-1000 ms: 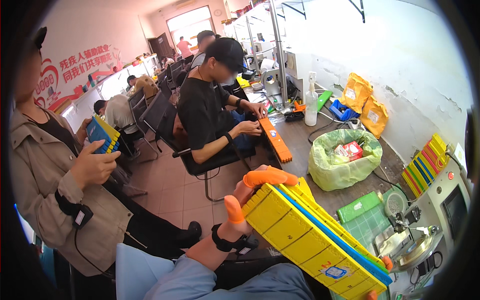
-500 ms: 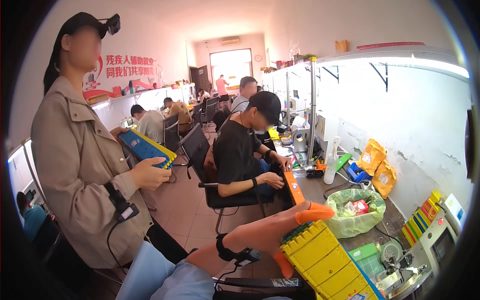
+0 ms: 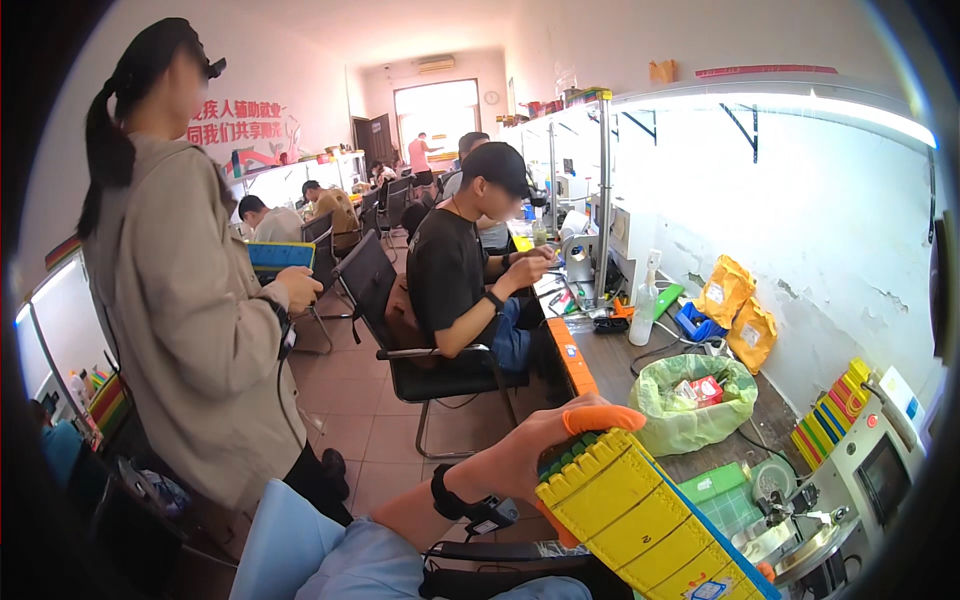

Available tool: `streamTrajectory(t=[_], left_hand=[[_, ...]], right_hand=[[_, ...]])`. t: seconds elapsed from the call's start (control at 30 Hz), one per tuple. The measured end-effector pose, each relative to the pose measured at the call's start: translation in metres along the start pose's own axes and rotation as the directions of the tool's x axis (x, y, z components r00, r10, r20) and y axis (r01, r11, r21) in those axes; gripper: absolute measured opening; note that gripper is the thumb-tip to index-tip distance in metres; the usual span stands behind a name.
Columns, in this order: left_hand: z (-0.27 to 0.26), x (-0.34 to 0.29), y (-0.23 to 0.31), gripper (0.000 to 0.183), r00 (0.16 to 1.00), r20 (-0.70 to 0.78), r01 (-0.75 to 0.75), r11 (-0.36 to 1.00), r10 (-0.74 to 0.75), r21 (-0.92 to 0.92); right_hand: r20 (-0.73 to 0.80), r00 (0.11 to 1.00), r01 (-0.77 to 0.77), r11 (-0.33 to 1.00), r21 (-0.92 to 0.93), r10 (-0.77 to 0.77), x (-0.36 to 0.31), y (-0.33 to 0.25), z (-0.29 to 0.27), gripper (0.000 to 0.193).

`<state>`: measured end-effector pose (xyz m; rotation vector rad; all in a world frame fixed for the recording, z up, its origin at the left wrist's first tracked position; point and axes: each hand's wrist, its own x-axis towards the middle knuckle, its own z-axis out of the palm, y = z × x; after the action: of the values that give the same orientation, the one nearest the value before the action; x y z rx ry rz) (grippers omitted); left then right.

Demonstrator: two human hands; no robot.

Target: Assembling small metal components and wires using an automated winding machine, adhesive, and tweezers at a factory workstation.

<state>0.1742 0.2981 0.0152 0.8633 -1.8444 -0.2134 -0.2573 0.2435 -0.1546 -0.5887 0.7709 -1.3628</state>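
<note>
My left hand [image 3: 535,450], with orange finger covers and a black wrist strap, is closed on the far left end of a stack of long plastic trays [image 3: 640,515]. The top tray is yellow, with a notched end and crosswise grooves; blue and green edges show beneath it. The stack tilts down toward the lower right. At its lower right edge a small orange tip of my right hand [image 3: 766,571] shows against the stack; the rest of that hand is hidden behind it or below the picture.
A bench [image 3: 640,375] runs along the right wall, with a bin lined with a green bag [image 3: 735,415], a spray bottle [image 3: 643,305], orange envelopes [image 3: 725,290] and a grey machine [image 3: 880,470]. A seated person [image 3: 455,255] works ahead. Another person [image 3: 190,300] stands at left holding a blue tray.
My view has turned slightly right, and the held stack has shifted a little left. The standing person has turned away and moved. The seated person's hands have risen from the orange strip toward the bench.
</note>
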Motion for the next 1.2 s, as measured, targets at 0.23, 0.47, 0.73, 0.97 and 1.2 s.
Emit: streamTrajectory(t=[0.23,0.47,0.73,0.97,1.2], left_hand=[[-0.042,0.032,-0.015,0.152,0.902,0.431,0.058,0.987,0.012,-0.149],[-0.044,0.041,-0.008,0.126,0.534,0.758,0.66,0.745,-0.375,-0.096],[0.008,-0.017,-0.013,0.131,0.46,0.793,0.124,0.914,-0.399,0.387],[-0.011,0.009,-0.019,0.121,0.693,0.632,0.18,0.932,-0.348,0.316],[0.001,0.02,-0.003,0.113,0.792,0.511,0.573,0.696,-0.334,-0.433]], right_hand=[[0.356,0.901,0.307,0.945,-0.116,-0.249,0.021,-0.031,0.018,0.093],[0.653,0.661,0.557,0.825,-0.097,-0.37,0.022,-0.045,0.026,0.101],[0.729,0.633,0.578,0.785,-0.223,-0.259,-0.009,-0.057,0.069,0.1],[0.657,0.665,0.622,0.75,-0.225,-0.355,-0.012,-0.053,0.084,0.088],[0.613,0.673,0.626,0.761,-0.172,-0.415,-0.006,-0.047,0.082,0.086]])
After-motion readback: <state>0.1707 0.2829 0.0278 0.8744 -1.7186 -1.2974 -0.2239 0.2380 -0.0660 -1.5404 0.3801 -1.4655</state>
